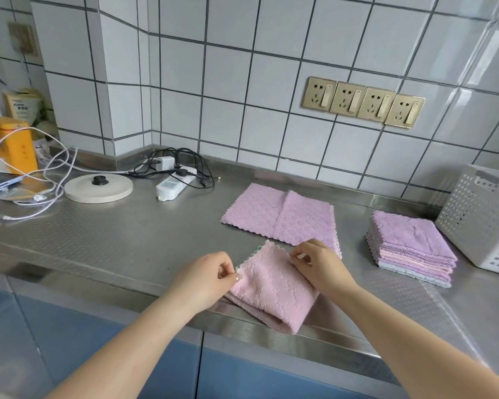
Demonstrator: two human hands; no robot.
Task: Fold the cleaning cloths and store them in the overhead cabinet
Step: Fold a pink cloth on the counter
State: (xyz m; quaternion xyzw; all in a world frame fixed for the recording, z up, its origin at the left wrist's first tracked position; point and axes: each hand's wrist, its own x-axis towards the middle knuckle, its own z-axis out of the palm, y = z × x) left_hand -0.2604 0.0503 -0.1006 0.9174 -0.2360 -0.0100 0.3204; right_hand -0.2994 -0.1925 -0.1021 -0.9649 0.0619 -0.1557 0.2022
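A pink cleaning cloth (271,289) lies folded at the front edge of the steel counter (144,234), its fold hanging slightly over the edge. My left hand (205,280) pinches its left edge. My right hand (320,266) pinches its upper right corner. Behind it a pile of flat, unfolded lilac cloths (283,214) is spread on the counter. To the right stands a neat stack of folded cloths (412,249) in lilac and pink. The overhead cabinet is out of view.
A white perforated basket (484,217) stands at the far right. A round kettle base (98,187), a white power strip (172,184) with black cables, a pink cable, a phone and a yellow box (10,142) crowd the left. Wall sockets (363,102) sit on the tiles.
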